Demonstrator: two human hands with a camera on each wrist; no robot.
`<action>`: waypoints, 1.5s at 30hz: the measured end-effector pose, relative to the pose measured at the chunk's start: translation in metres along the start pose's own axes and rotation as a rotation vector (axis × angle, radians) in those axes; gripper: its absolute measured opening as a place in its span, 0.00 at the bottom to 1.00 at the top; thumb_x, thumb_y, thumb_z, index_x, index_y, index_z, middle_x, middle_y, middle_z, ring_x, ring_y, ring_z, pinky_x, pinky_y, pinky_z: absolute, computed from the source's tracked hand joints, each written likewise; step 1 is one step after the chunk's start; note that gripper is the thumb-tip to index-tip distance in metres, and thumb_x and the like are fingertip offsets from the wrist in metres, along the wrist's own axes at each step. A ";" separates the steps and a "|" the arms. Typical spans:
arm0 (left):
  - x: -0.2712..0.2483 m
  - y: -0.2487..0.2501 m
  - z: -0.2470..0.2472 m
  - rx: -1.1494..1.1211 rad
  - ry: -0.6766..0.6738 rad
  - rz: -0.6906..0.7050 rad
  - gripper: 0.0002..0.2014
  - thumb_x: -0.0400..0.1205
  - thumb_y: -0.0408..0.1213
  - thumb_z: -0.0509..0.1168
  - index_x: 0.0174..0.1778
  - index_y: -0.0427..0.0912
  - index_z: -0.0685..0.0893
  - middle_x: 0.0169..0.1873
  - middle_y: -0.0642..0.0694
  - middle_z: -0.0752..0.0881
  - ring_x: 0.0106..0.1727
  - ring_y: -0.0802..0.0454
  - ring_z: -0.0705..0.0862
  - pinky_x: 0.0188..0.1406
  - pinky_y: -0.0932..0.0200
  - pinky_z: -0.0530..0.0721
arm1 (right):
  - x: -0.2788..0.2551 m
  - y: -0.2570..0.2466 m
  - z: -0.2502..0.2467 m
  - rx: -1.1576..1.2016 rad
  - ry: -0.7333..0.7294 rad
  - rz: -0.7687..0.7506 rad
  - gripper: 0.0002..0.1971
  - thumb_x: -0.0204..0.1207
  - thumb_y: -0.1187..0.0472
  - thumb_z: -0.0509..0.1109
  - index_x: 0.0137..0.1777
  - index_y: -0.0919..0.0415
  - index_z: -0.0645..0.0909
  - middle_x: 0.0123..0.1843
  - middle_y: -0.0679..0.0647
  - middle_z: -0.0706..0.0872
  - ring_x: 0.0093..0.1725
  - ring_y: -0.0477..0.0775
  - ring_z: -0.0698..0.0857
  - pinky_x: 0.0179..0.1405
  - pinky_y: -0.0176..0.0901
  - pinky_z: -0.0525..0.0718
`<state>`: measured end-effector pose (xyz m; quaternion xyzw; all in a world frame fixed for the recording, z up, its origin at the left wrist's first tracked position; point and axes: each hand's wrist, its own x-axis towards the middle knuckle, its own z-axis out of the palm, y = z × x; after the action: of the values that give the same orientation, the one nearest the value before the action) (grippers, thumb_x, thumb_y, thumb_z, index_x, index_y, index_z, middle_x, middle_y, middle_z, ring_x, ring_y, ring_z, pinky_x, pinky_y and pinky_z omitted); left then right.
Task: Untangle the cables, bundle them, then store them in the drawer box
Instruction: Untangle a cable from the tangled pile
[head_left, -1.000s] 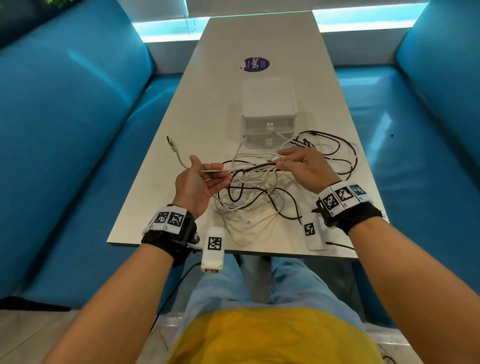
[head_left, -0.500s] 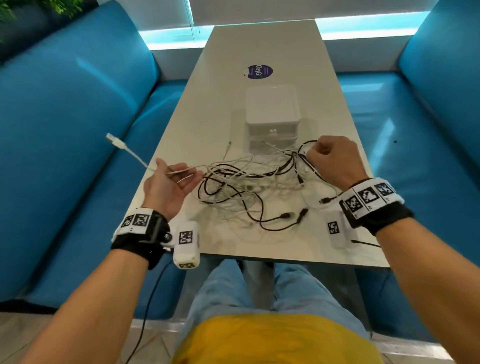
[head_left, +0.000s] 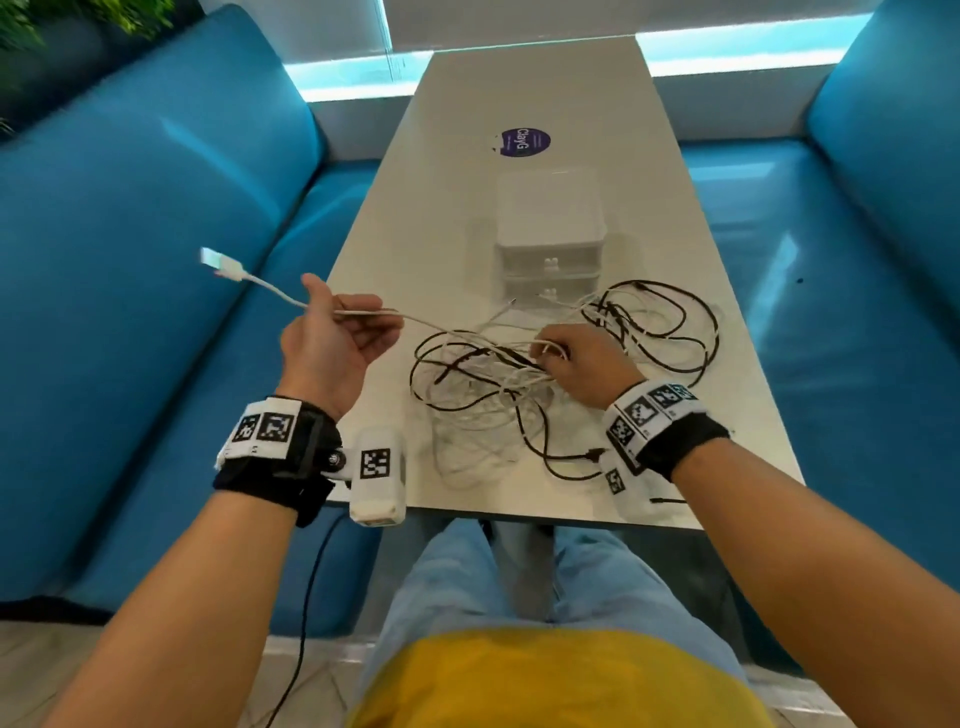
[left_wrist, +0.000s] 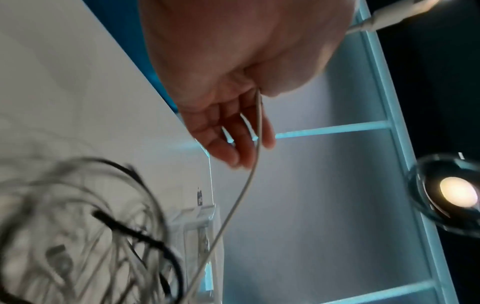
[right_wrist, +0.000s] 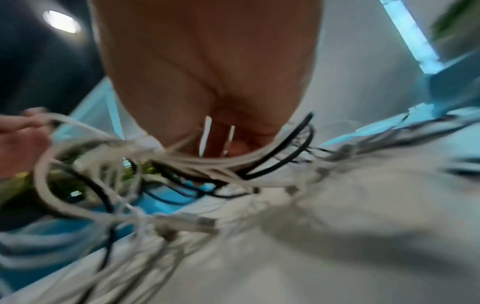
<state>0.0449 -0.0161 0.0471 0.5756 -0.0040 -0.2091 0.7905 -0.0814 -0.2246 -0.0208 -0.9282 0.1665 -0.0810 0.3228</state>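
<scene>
A tangle of black and white cables (head_left: 498, 395) lies on the near half of the white table (head_left: 441, 218). My left hand (head_left: 353, 313) is raised off the table's left edge, palm up. It pinches a white cable (left_wrist: 244, 185) whose USB plug (head_left: 221, 262) sticks out to the left. My right hand (head_left: 550, 354) sits in the middle of the tangle, fingers curled round several white strands (right_wrist: 197, 162). The white drawer box (head_left: 549, 228) stands just behind the cables, both drawers pushed in. A black loop (head_left: 691, 332) spreads to the right.
A round purple sticker (head_left: 521, 142) lies on the table beyond the box. Blue sofas (head_left: 130, 322) (head_left: 857, 291) flank the table on both sides. The table's near edge (head_left: 519, 512) is at my lap. The wrist views are blurred.
My right hand has come back left from beside the drawer box into the middle of the tangle and grips white strands. The left hand still holds its white cable, slightly higher.
</scene>
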 end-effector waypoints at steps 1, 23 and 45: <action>0.001 0.001 -0.003 -0.007 0.003 -0.006 0.31 0.87 0.57 0.46 0.34 0.36 0.79 0.23 0.42 0.86 0.30 0.48 0.88 0.32 0.58 0.88 | -0.001 0.006 -0.004 0.009 0.017 0.014 0.07 0.77 0.65 0.68 0.48 0.57 0.87 0.47 0.54 0.90 0.50 0.56 0.86 0.50 0.43 0.79; -0.020 -0.011 0.035 -0.133 -0.202 -0.065 0.31 0.86 0.60 0.44 0.34 0.38 0.76 0.29 0.37 0.86 0.34 0.41 0.90 0.34 0.53 0.89 | -0.002 -0.044 -0.042 0.018 0.029 -0.170 0.12 0.74 0.52 0.76 0.57 0.49 0.86 0.50 0.46 0.81 0.48 0.45 0.78 0.48 0.38 0.75; -0.009 -0.078 0.071 0.917 -0.314 0.435 0.05 0.78 0.46 0.70 0.42 0.51 0.89 0.32 0.51 0.87 0.36 0.54 0.83 0.33 0.71 0.74 | 0.000 -0.056 -0.065 0.480 0.108 -0.262 0.06 0.75 0.67 0.74 0.49 0.58 0.89 0.40 0.46 0.89 0.40 0.34 0.86 0.46 0.26 0.79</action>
<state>-0.0064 -0.0972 0.0027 0.8098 -0.3326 -0.1005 0.4727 -0.0840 -0.2205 0.0652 -0.8331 0.0381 -0.2087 0.5108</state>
